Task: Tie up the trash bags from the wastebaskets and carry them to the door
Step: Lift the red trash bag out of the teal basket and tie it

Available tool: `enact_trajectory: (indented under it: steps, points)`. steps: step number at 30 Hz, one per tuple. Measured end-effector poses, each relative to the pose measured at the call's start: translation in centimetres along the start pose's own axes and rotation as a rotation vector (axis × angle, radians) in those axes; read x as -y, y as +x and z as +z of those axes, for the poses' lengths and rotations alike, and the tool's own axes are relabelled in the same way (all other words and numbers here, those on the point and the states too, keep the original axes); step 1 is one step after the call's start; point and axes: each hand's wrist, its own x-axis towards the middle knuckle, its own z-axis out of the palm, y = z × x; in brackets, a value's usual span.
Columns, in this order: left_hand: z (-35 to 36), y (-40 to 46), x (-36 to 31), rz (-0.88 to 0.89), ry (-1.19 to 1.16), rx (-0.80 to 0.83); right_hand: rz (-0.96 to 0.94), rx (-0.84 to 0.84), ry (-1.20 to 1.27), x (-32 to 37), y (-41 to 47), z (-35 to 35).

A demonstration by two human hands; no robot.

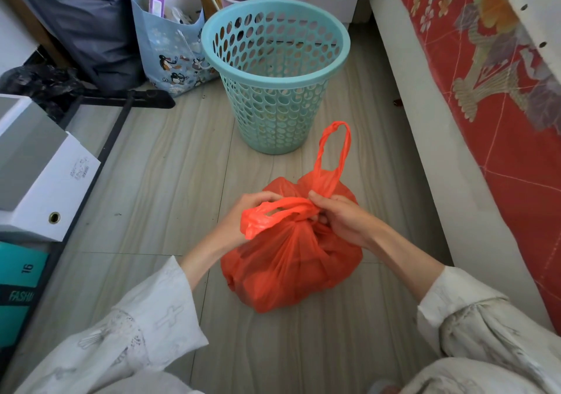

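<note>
The floor (158, 163) of pale grey wood-grain planks carries everything here. Along its right edge runs a bed (473, 96) with a white side and a red floral cover, cut off by the frame at the top and right. Along the left edge stand white boxes (39, 166) and teal ones below them, only partly visible, with dark bundles behind that are hard to make out. At the far edge of the floor leans a blue paper bag (170, 50) printed with penguins, its contents unclear.

Just in front of it stands the wastebasket (273, 72), a round turquoise plastic basket with a solid rim and walls pierced by oval holes; no liner shows inside.

Near the middle of the floor, on the near side of the basket and apart from it, sits the trash bag (291, 260), thin translucent orange plastic, bulging and gathered at the neck; what it holds cannot be seen. One handle loop stands upright, the other lies across the neck.

Both arms wear loose white sleeves. The left hand (243, 217), partly hidden behind the lying loop, has fingers curled round that loop. The right hand (337, 214) pinches the gathered neck at the base of the upright loop, fingertips tucked into the folds.
</note>
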Motion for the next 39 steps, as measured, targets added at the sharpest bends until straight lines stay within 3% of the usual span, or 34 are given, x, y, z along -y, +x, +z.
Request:
enact_trajectory:
  steps: [3, 6, 8, 12, 20, 24, 31, 35, 39]
  points:
    - [0.5, 0.3, 0.8, -0.046, -0.020, -0.058, 0.002, 0.041, 0.066, 0.0, 0.0, 0.1]
    - [1.0, 1.5, 1.7, -0.117, 0.103, 0.051, -0.011, 0.078, 0.131, 0.1, 0.3, 0.2]
    - [1.2, 1.8, 2.3, -0.003, 0.337, 0.038, -0.012, 0.125, 0.153, 0.0, 0.3, 0.3]
    - [1.8, 1.5, 2.8, 0.086, 0.454, -0.006, 0.005, 0.177, 0.155, -0.1, -0.1, -0.1]
    - [1.9, 1.5, 3.6, 0.086, 0.468, -0.034, 0.051, 0.330, -0.001, 0.6, -1.0, -0.2]
    - [1.5, 1.3, 3.9, -0.031, 0.365, -0.054, 0.036, 0.374, -0.225, 1.3, -1.1, 0.2]
    - [1.6, 1.4, 3.5, -0.208, 0.249, -0.018, -0.154, 0.070, -0.498, 0.8, -0.7, 1.4]
    - [2.2, 1.6, 2.5, -0.198, 0.301, -0.081, -0.372, -0.057, -0.654, 0.3, -0.4, 1.4]
    - [2.3, 2.2, 1.5, -0.139, 0.400, -0.098, -0.469, -0.131, -0.856, 0.2, -0.3, 1.5]
